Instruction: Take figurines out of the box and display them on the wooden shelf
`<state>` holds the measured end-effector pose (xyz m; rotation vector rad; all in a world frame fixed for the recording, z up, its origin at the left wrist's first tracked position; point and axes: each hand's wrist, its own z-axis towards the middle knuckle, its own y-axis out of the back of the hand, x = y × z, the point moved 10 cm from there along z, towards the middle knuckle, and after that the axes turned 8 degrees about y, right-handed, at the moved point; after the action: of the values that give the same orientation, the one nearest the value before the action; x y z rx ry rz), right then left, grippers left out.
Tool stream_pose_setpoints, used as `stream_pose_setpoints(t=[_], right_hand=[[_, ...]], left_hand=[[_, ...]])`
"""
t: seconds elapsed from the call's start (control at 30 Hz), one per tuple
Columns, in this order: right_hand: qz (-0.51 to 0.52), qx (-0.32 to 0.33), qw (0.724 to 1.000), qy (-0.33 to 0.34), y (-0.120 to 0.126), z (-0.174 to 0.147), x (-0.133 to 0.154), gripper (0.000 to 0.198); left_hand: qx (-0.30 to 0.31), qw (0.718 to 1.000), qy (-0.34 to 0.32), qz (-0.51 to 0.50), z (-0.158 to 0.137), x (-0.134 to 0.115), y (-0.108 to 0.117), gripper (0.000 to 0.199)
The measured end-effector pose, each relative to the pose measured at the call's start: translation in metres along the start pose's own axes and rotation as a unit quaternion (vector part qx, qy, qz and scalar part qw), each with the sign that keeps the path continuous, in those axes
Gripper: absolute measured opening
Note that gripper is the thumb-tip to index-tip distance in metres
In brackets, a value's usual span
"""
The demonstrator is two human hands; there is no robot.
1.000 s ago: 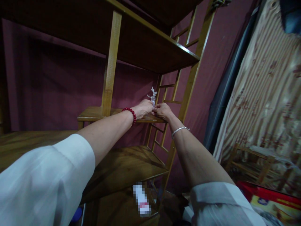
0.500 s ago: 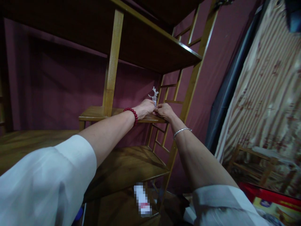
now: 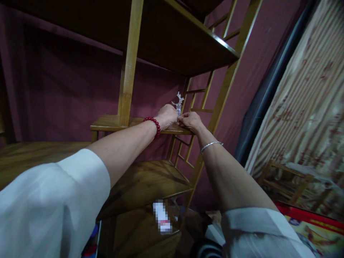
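Observation:
A clear ornament with antler-like branches (image 3: pixel 178 104) stands upright on the small raised wooden shelf (image 3: pixel 107 123), near its right end. My left hand (image 3: pixel 167 115), with a red bead bracelet at the wrist, is curled against the ornament's left side; its fingertips are hidden behind the hand. From the right, my right hand (image 3: pixel 190 120) pinches at the ornament's lower part with bent fingers. A silver bangle circles that wrist. Between the hands, the base of the ornament is mostly covered.
A wooden post (image 3: pixel 130 68) rises left of my hands, and a dark upper shelf (image 3: pixel 185 46) hangs above. Lattice bars (image 3: pixel 201 91) close the right side. Below is a wider shelf (image 3: pixel 150 175), with a blurred white package (image 3: pixel 162 216) lower down. A striped curtain (image 3: pixel 298 107) hangs right.
The view has shifted slightly, so the shelving sits a little higher in the picture. Both hands stay at the ornament, with my right fingers slightly higher against it.

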<state>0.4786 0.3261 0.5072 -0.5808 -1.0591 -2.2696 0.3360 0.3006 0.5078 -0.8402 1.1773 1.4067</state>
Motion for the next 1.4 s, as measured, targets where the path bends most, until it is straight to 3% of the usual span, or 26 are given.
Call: stream_pose_setpoints(t=[0.1, 0.33, 0.7, 0.8, 1.07, 1.4], right_hand=[[-0.017, -0.007, 1.0, 0.005, 0.002, 0.002, -0.001, 0.015], [-0.101, -0.04, 0.993, 0.041, 0.014, 0.002, 0.004, 0.017], [-0.214, -0.04, 0.976, 0.021, 0.034, -0.025, 0.021, 0.021], [-0.216, -0.046, 0.975, 0.032, 0.037, -0.029, 0.023, 0.023], [-0.186, -0.049, 0.981, 0.034, 0.042, -0.04, 0.026, 0.024], [-0.114, -0.052, 0.991, 0.04, 0.05, -0.06, 0.037, 0.017]], left_hand=[[-0.044, 0.996, -0.046, 0.069, -0.007, -0.011, 0.009, 0.009], [-0.085, 0.967, -0.113, 0.21, -0.022, -0.025, 0.01, 0.016], [-0.068, 0.893, -0.268, 0.356, -0.058, -0.045, -0.017, 0.022], [-0.056, 0.879, -0.293, 0.373, -0.07, -0.047, -0.024, 0.025], [-0.037, 0.848, -0.282, 0.447, -0.092, -0.038, -0.031, 0.029], [-0.012, 0.8, -0.367, 0.474, -0.118, -0.029, -0.03, 0.028]])
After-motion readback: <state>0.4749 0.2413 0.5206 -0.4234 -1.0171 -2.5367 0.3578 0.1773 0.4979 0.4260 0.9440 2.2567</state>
